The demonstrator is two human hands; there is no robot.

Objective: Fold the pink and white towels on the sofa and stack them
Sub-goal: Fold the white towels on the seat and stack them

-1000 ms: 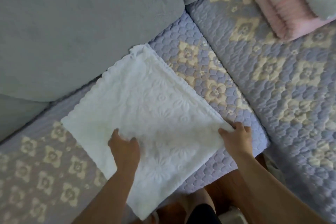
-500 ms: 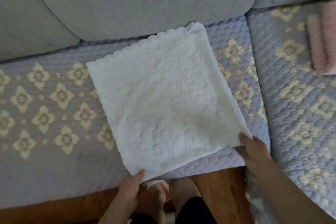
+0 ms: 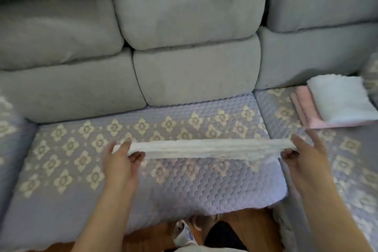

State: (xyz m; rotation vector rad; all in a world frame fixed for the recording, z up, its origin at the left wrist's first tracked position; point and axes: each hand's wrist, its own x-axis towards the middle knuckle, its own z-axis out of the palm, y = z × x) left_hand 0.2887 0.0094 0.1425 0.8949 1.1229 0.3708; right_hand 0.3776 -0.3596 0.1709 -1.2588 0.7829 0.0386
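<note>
Here, both hands — left hand and right hand — pinch the ends of a white towel, stretched edge-on above the sofa seat (its face hidden). Folded pink towel and white stack lie right, partly cut off and blurred.

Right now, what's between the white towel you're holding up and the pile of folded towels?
Only bare lilac quilted sofa cover lies between the held white towel and the pink-and-white folded stack, as the head view shows.
</note>
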